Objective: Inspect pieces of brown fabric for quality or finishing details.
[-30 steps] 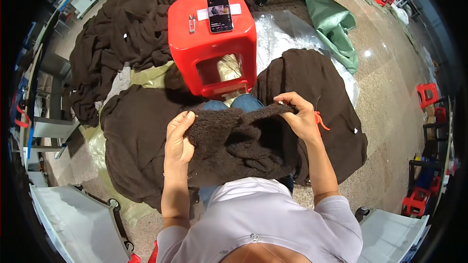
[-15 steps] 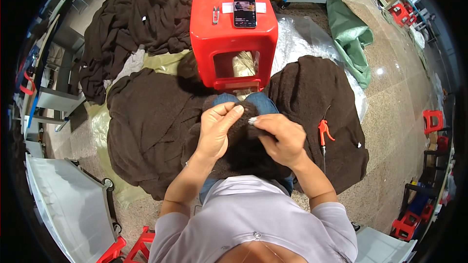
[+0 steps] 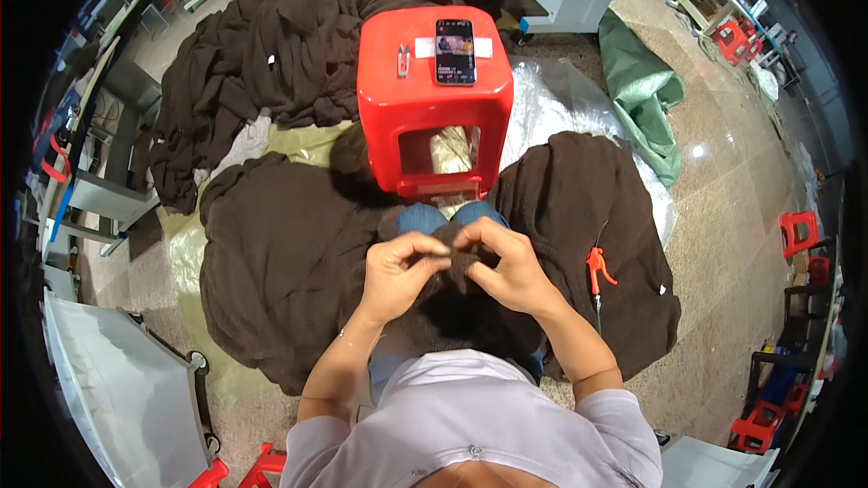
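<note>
Dark brown fabric [image 3: 457, 325] is spread over my lap, above blue jeans. My left hand [image 3: 393, 278] pinches a bit of it between thumb and fingers. Close beside it, my right hand [image 3: 508, 269] grips the same cloth, its thumb and forefinger bent towards the left fingertips. A small gap separates the two hands, with the cloth's edge between them. Anything smaller within the fingertips is too small to make out. Beyond my knees stands a red plastic stool [image 3: 434, 99], bearing a phone [image 3: 455, 52] with a lit screen and small thread snips [image 3: 403, 61].
Brown fabric heaps lie at my left [image 3: 271, 262] and right [image 3: 579, 208], with a larger pile [image 3: 298, 45] behind. A red air blow gun [image 3: 597, 271] rests on the right heap. Green sheeting [image 3: 637, 81] lies far right. A white wheeled cart [image 3: 122, 389] stands near left.
My right hand has moved up and turned, coming level with the left at the cloth. A pale shiny bit at its fingertips no longer shows. The whole view has shifted, so the stool sits lower.
</note>
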The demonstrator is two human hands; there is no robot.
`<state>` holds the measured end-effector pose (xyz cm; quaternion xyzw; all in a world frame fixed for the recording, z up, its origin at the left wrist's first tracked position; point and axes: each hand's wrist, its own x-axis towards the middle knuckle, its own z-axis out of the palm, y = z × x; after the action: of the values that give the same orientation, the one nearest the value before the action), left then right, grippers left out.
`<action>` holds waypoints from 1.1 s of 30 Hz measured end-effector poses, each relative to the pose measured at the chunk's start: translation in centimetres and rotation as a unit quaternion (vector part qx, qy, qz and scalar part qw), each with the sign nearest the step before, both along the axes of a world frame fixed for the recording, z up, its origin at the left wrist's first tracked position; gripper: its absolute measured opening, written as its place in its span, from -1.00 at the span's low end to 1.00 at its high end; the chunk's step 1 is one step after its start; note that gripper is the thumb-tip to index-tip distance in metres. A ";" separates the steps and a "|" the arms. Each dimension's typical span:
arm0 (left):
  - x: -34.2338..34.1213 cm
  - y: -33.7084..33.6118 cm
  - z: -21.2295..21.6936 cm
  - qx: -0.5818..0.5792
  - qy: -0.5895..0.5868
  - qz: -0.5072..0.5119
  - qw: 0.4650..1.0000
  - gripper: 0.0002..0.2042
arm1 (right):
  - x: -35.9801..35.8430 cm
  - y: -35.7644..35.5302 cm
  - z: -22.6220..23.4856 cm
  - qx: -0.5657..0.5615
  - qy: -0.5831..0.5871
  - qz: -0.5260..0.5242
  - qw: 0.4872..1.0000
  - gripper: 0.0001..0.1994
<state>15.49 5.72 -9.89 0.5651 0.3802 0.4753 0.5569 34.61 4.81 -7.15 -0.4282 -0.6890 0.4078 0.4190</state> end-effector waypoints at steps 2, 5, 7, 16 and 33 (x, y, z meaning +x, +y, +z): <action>-0.8 0.3 0.1 0.042 0.043 -0.059 0.996 -0.89 | 0.4 0.5 -0.3 -0.005 -0.011 0.055 0.998 -0.75; -1.2 0.2 0.1 0.054 0.065 -0.064 0.994 -0.90 | 0.5 0.5 -0.6 0.032 -0.082 0.124 0.988 -0.81; -0.8 -0.3 -0.7 0.043 0.042 -0.005 0.998 -0.90 | -0.5 -0.5 -0.9 0.094 -0.113 0.056 0.988 -0.83; 2.7 -2.4 0.0 0.127 0.050 0.180 0.974 -0.93 | -3.4 -1.1 -2.5 0.246 -0.105 -0.171 0.948 -0.75; -3.2 -1.2 3.8 -0.050 -0.059 -0.085 0.993 -0.66 | 1.8 -0.5 -2.0 -0.040 -0.402 0.072 0.912 -0.31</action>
<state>12.26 4.54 -6.04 0.5375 0.3209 0.4393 0.6443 36.40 4.29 -9.16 -0.5216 -0.8113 0.2575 0.0583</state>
